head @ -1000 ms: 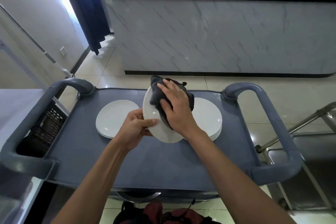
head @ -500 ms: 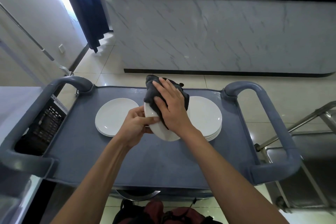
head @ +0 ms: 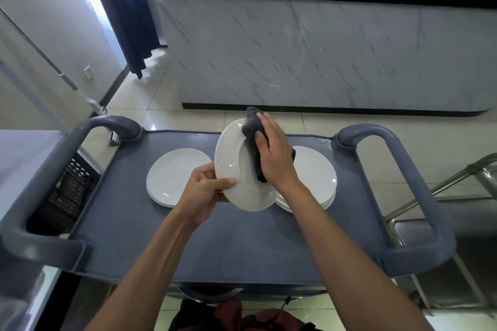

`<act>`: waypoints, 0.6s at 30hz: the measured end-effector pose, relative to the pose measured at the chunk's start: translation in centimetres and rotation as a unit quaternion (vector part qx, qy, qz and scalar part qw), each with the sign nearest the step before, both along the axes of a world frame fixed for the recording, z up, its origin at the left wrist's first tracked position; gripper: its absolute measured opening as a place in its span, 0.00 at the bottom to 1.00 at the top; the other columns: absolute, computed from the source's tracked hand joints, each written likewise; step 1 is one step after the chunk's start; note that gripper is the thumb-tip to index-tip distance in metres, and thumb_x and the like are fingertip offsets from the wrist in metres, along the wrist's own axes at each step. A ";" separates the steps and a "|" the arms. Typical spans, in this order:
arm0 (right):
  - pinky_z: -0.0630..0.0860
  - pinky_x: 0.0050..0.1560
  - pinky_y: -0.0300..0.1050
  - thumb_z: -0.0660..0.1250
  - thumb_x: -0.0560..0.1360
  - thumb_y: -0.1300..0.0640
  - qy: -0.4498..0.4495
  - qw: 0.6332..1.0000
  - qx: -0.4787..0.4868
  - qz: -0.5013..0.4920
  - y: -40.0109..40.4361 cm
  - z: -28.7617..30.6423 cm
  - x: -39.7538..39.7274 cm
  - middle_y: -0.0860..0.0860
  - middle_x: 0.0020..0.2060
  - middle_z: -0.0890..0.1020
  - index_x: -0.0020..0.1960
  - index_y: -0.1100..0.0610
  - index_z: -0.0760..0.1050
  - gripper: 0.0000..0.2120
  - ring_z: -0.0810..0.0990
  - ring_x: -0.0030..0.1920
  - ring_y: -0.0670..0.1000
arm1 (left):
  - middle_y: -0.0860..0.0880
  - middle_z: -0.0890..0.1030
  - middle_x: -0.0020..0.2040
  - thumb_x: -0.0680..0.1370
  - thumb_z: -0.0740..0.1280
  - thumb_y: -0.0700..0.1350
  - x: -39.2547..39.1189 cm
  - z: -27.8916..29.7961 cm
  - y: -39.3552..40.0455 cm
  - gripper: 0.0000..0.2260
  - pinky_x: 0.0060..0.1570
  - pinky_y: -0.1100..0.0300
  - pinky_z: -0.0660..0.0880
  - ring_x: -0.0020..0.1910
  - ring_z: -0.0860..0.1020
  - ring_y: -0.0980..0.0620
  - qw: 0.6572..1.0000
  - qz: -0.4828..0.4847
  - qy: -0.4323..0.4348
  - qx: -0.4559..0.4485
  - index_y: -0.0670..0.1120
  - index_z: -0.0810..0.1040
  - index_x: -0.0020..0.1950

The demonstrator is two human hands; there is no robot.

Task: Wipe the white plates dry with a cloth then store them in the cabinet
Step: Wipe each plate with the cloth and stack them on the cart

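Note:
I hold one white plate (head: 234, 166) tilted up on edge above the grey-blue cart top (head: 215, 239). My left hand (head: 204, 191) grips its lower left rim, thumb on the face. My right hand (head: 274, 150) presses a dark grey cloth (head: 252, 137) against the plate's right half, fingers spread over the cloth. A short stack of white plates (head: 174, 177) lies flat at the left. Another stack (head: 317, 177) lies at the right, partly hidden by my right hand and arm.
The cart has thick curved handles at the left (head: 67, 148) and right (head: 403, 158). A black crate (head: 70, 191) sits beyond the left handle. A marble-fronted counter (head: 322, 56) stands across the tiled floor. Steel framing (head: 443, 196) is at the right.
The plate has turned more upright, showing more of its face. The cloth and my right hand have slid to the plate's upper right part.

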State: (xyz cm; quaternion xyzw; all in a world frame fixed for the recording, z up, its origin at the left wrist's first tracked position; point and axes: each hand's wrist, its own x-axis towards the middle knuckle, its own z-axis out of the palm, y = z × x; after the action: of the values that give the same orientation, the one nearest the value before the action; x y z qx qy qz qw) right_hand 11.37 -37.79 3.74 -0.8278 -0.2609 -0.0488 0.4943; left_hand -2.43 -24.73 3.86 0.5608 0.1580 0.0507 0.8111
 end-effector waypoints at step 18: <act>0.58 0.75 0.50 0.57 0.80 0.47 0.000 0.992 -0.014 -0.122 4.2 -0.6 -2.9 0.52 0.79 0.61 0.79 0.48 0.60 0.27 0.60 0.77 0.53 | 0.41 0.85 0.51 0.69 0.71 0.35 2.0 1.9 7.0 0.12 0.56 0.38 0.72 0.48 0.82 0.41 0.997 0.000 -0.016 -0.076 0.44 0.86 0.50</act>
State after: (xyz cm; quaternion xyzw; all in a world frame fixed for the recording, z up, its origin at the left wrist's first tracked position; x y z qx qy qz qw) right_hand 8.46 -33.59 3.18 -0.8604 -0.1589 -0.1051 0.4726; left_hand -0.42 -17.69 5.73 0.4969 0.1479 0.0476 0.8538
